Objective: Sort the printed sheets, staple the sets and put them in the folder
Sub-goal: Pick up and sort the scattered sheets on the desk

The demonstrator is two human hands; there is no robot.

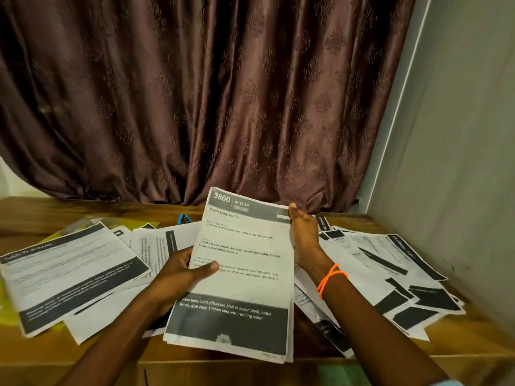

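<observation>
Centre frame, left hand (178, 274) pinches the sheet stack (242, 291) under its thumb; right hand (303, 238), flat-palmed, braces the right edge. Best to knock the edges flush on the table (36, 215).

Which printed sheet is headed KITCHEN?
The Wash baby bottle sheet that the left hand grips; the sheet at right on the table reads DRESSING TABLE.

The held top sheet (242, 263) reads "800 KITCHEN", "Wash baby bottle"; a right-hand sheet (404, 246) reads "DRESSING TABLE".
</observation>
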